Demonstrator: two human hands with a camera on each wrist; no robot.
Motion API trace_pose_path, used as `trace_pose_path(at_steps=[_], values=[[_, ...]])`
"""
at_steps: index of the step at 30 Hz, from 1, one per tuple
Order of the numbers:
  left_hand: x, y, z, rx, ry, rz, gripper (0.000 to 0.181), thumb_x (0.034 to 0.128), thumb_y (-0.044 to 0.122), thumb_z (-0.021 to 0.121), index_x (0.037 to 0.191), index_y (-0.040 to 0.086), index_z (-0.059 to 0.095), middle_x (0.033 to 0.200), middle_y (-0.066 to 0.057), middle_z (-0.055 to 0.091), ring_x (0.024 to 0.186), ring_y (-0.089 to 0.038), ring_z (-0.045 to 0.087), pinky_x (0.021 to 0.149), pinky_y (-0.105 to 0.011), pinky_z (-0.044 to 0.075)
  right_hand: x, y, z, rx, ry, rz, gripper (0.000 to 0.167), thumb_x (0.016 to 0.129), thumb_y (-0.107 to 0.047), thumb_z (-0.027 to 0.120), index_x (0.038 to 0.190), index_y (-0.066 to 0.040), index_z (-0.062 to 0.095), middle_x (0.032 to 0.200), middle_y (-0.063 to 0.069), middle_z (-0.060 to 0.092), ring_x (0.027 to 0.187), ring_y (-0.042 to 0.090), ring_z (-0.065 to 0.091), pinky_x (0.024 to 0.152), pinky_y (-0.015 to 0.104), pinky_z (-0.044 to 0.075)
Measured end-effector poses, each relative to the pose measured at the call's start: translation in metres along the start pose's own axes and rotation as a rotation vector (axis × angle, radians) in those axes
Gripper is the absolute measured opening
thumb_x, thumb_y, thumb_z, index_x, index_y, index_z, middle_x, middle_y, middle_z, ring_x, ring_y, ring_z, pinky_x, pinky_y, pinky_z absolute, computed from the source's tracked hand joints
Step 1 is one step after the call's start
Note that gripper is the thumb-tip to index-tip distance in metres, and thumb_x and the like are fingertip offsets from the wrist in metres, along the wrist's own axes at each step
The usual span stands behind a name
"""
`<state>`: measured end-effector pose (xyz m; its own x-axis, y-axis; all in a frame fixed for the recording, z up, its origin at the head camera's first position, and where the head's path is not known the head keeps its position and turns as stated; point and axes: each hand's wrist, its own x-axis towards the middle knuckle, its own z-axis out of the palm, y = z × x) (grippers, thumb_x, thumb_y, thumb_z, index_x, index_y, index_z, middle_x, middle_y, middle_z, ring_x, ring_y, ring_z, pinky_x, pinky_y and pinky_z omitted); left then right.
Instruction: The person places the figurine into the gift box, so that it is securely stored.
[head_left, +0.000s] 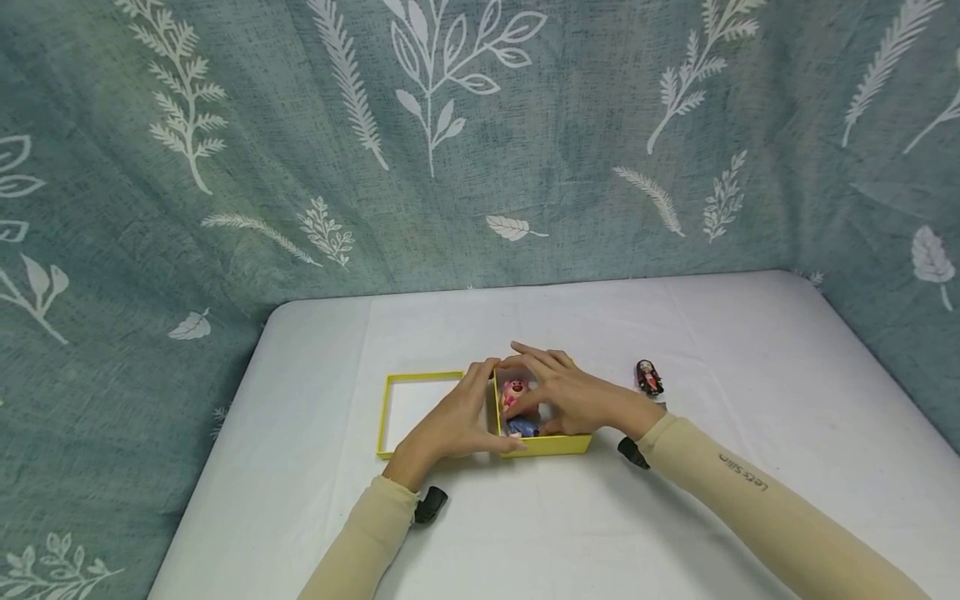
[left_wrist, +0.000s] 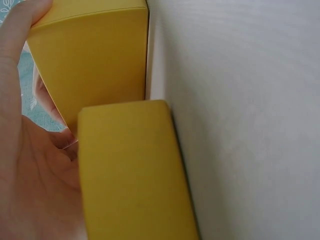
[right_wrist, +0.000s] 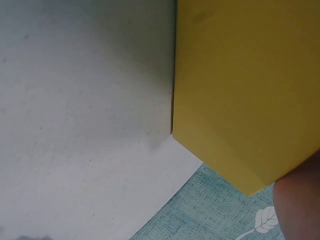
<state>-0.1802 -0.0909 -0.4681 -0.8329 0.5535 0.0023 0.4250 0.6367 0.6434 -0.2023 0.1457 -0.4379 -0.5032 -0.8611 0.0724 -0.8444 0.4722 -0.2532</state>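
Left hand (head_left: 454,423) grips the yellow box (head_left: 557,447); right hand (head_left: 573,398) arches into it.

Each arm wears a fitted beige sleeve of smooth, plain-looking cloth, the left sleeve (head_left: 367,533) and the right sleeve (head_left: 772,502) both ending in a slightly gathered cuff at the wrist and leaving the left hand (head_left: 459,419) and the right hand (head_left: 564,397) bare. Small dark lettering (head_left: 742,472), which seems to read "LetsSlim", is printed along the right forearm. At each wrist sits a stubby black device, one on the left (head_left: 430,505) and one on the right (head_left: 633,452), its finer details too small to tell.
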Motion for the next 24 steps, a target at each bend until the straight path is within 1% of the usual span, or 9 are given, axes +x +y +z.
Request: trace_pose_path(at_steps=[6,10,16,20,24], values=[[0.000,0.000,0.000,0.003,0.003,0.000,0.119,0.0671,0.072,0.074,0.156,0.021,0.013,0.153,-0.003,0.029,0.134,-0.024,0.044,0.107,-0.046,0.043,0.001,0.000,-0.001,0.007,0.000,0.000,0.049,0.073,-0.028,0.087,0.118,-0.035,0.071,0.155,0.007,0.032,0.150,0.037,0.008,0.109,0.063,0.025],[0.000,0.000,0.000,0.006,0.002,0.000,0.119,0.0672,0.071,0.075,0.156,0.021,0.013,0.153,-0.004,0.029,0.134,-0.024,0.044,0.107,-0.046,0.044,0.000,-0.001,-0.002,0.011,-0.010,0.003,0.050,0.074,-0.028,0.086,0.120,-0.036,0.070,0.155,0.007,0.032,0.150,0.037,0.007,0.109,0.063,0.025],[0.001,0.000,0.000,0.003,0.005,0.008,0.119,0.0670,0.071,0.075,0.155,0.020,0.014,0.152,-0.005,0.030,0.134,-0.024,0.044,0.108,-0.046,0.043,-0.002,-0.001,-0.005,0.026,0.006,-0.007,0.049,0.073,-0.026,0.086,0.119,-0.035,0.070,0.156,0.007,0.032,0.149,0.039,0.010,0.109,0.063,0.024],[0.001,0.000,0.000,-0.001,0.006,0.011,0.120,0.0667,0.071,0.075,0.155,0.019,0.014,0.152,-0.007,0.032,0.134,-0.023,0.045,0.107,-0.045,0.043,-0.004,0.000,-0.011,0.036,0.021,0.002,0.048,0.070,-0.031,0.088,0.115,-0.032,0.072,0.155,0.011,0.032,0.148,0.040,0.012,0.108,0.064,0.024],[0.001,0.000,0.000,-0.002,0.004,0.008,0.122,0.0667,0.069,0.076,0.156,0.015,0.013,0.152,-0.008,0.032,0.134,-0.025,0.045,0.107,-0.046,0.044,-0.009,0.001,-0.020,0.060,0.049,0.028,0.055,0.066,-0.037,0.089,0.118,-0.028,0.072,0.155,0.012,0.032,0.149,0.039,0.011,0.108,0.063,0.023]])
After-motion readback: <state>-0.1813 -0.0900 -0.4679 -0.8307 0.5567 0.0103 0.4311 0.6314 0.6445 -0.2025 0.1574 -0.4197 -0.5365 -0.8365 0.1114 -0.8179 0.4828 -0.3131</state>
